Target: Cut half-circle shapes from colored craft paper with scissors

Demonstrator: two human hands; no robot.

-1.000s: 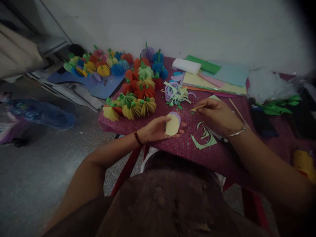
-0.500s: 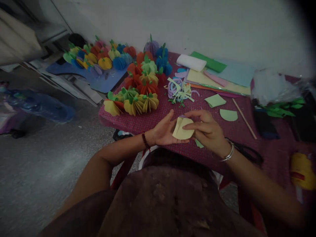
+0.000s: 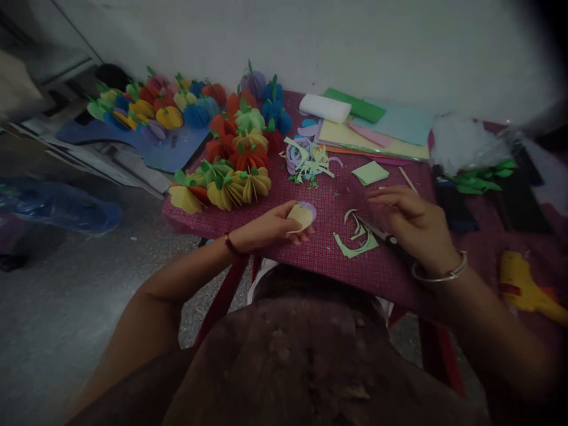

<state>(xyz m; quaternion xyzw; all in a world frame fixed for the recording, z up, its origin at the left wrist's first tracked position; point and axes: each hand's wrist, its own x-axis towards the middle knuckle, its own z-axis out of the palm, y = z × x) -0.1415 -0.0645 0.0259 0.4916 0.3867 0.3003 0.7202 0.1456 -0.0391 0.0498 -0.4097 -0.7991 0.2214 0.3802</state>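
Observation:
My left hand [image 3: 277,226] is closed on a pale yellow paper piece [image 3: 300,217], pinched between thumb and fingers above the table's front part. A purple paper edge [image 3: 309,208] shows behind that piece. My right hand [image 3: 415,228] hovers at the right, its fingers stretched out and somewhat blurred, with nothing seen in them. Beneath it lie scissors [image 3: 392,239] with dark handles, their blades pointing left. Touching or close to the blade tips are curved pale green paper scraps [image 3: 355,245]. I cannot tell whether my right hand touches the scissors.
Several colourful paper pumpkins [image 3: 239,142] fill the left of the red cloth-covered table [image 3: 306,248] and a blue board [image 3: 155,151]. Paper strips [image 3: 308,160], a folded green square [image 3: 370,173] and coloured sheets [image 3: 377,139] lie behind. At right is a yellow glue gun [image 3: 521,281].
My right hand has left the yellow paper and moved right, over the scissors. My left hand has closed on the paper and shifted slightly left. Green scraps now show between the hands.

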